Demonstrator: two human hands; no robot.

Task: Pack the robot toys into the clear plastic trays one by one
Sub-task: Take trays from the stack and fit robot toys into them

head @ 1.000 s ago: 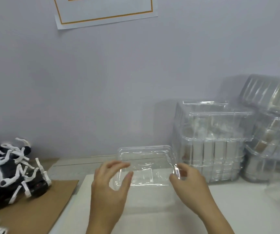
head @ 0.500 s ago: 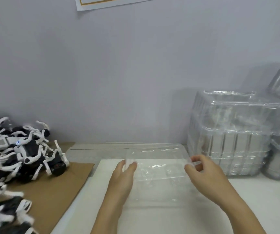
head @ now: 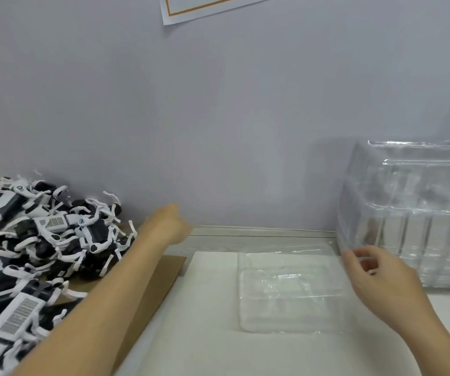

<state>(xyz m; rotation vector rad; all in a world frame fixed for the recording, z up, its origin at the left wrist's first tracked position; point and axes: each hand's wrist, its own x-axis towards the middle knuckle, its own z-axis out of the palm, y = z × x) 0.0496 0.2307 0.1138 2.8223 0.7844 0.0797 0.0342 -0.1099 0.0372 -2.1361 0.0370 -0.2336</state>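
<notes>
Head view. Empty tray (head: 290, 294) lies flat on white sheet (head: 213, 308), centre-right. L hand (head: 168, 226) reaches far-left toward toys (head: 42, 240); finger state can't tell (blurred). R hand (head: 375, 275) near tray's right edge, fingers loosely curled, holding nothing. Risk: toys' limbs look interlocked, so lifting one may drag others; light tray unheld, may slide.

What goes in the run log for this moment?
tray: empty, flat on white sheet | left hand: reaching toward robot toys, holding nothing | right hand: beside tray | packed: none

Clear tray (head: 291, 294) flat on white sheet (head: 205, 335) btwn hands, robot toys (head: 36, 240) left.
</notes>
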